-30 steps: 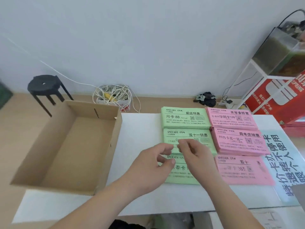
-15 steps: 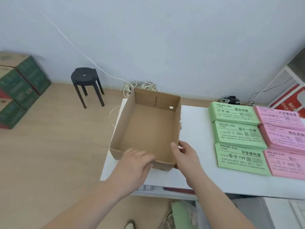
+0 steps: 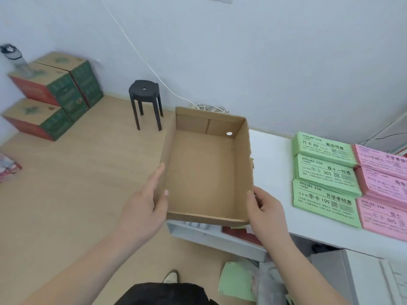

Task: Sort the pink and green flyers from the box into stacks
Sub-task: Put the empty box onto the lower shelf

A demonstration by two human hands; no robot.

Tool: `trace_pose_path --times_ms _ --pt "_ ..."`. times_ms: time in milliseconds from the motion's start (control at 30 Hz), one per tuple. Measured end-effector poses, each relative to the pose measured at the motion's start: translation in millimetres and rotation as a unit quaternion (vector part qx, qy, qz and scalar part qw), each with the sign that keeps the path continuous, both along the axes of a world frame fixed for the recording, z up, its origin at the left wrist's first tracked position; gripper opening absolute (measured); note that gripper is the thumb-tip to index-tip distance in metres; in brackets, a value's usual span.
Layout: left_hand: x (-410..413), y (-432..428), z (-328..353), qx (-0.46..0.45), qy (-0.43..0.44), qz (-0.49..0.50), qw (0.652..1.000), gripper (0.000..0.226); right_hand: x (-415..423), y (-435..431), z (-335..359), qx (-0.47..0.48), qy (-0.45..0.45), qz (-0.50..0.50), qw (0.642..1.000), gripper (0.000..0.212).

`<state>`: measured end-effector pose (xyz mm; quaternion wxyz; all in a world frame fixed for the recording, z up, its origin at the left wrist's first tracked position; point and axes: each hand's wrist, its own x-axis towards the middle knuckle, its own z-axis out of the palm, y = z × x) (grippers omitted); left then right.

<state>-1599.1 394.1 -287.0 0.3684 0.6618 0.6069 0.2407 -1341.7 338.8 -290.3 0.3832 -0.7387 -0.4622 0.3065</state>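
An open cardboard box (image 3: 202,172), with nothing inside, hangs over the left edge of the white table (image 3: 273,172). My left hand (image 3: 145,205) grips its left wall, thumb inside. My right hand (image 3: 264,208) grips the near right corner. Three stacks of green flyers (image 3: 326,175) lie in a column on the table to the right. Stacks of pink flyers (image 3: 383,186) lie beside them at the frame's right edge, partly cut off.
A black stool (image 3: 145,100) stands on the wooden floor behind the box. Green and red cartons (image 3: 52,95) are stacked at the far left wall. A coil of cable (image 3: 209,107) lies behind the box. Loose green paper (image 3: 235,282) lies under the table.
Both hands left the green stack and took hold of the box. The box now sits further out over the table's left edge, and the view has swung left.
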Motion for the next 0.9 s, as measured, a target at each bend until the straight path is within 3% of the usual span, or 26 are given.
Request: trace_pose_path --times_ms 100,233,367,500,633,767,900 --pt "-12.3 -52.8 -6.8 -0.03 -0.115 0.039 0.992 0.071 -0.1 -49.9 -6.2 0.019 0.017 0.026 0.999 0.035" --pt "-25.8 -131.8 -11.5 -0.062 -0.171 0.013 0.983 0.068 0.1 -117.2 -25.9 -0.013 -0.017 0.076 0.997 0.063" --pt "-55.9 -207.4 -22.2 -0.135 -0.178 0.053 0.973 0.067 -7.7 -192.7 -39.0 -0.04 -0.039 0.136 0.989 0.059" --pt "-85.9 -256.9 -45.4 -0.229 -0.138 0.007 0.964 0.064 -26.4 -259.5 -53.6 -0.116 -0.047 0.156 0.98 0.053" --pt "-93.9 -267.4 -68.2 -0.261 -0.11 -0.029 0.959 0.064 -41.8 -277.0 -69.2 -0.199 -0.114 0.159 0.96 0.066" --pt "-87.4 -234.9 -107.4 -0.277 -0.106 -0.069 0.953 0.068 -53.4 -243.3 -97.5 -0.29 -0.08 0.172 0.938 0.072" --pt "-84.7 -193.1 -187.5 -0.276 -0.092 -0.112 0.95 0.075 -70.8 -201.2 -159.6 -0.333 -0.039 0.154 0.929 0.074"
